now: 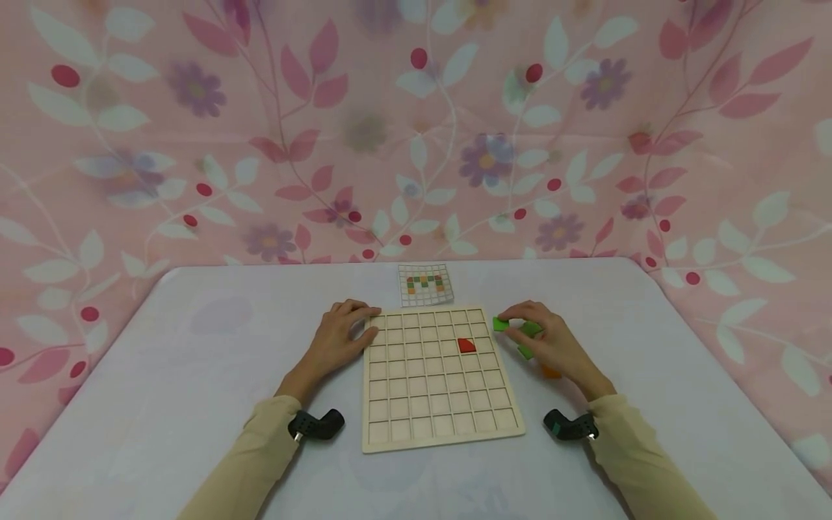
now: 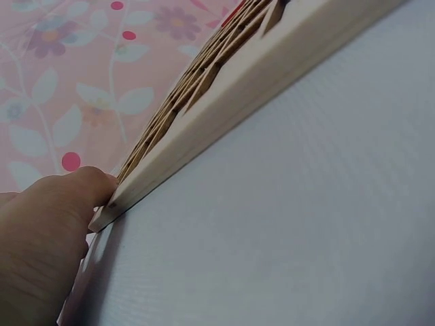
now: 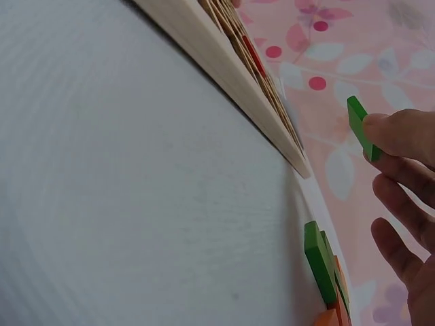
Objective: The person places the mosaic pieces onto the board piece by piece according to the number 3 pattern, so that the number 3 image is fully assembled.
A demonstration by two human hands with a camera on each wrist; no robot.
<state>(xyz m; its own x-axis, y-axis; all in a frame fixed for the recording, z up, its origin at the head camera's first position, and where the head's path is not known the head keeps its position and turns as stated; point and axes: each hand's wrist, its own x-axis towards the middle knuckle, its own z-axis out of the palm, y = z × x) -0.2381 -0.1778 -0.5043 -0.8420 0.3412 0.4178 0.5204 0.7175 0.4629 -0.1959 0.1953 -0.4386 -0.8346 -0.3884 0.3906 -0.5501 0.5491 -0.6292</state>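
A pale wooden grid board (image 1: 416,445) lies on the table, with one red tile (image 1: 466,346), rounded on one side, in a cell toward its far right. My left hand (image 1: 341,334) holds the board's far left corner, thumb on the left edge and a finger at the far edge. Between thumb and fingertip, my right hand (image 1: 546,336) pinches a small green tile (image 3: 360,125), raised off the table just beyond the board's right edge. Below that hand lie more green tiles (image 3: 319,261) and orange tiles (image 3: 327,318), partly hidden by the hand in the head view.
Behind the board lies a gridded card (image 1: 425,284) printed with a pattern of coloured squares. A white cloth covers the table (image 1: 195,404). Pink floral fabric (image 1: 416,144) hangs behind it. Both wrists wear black camera straps (image 1: 316,425).
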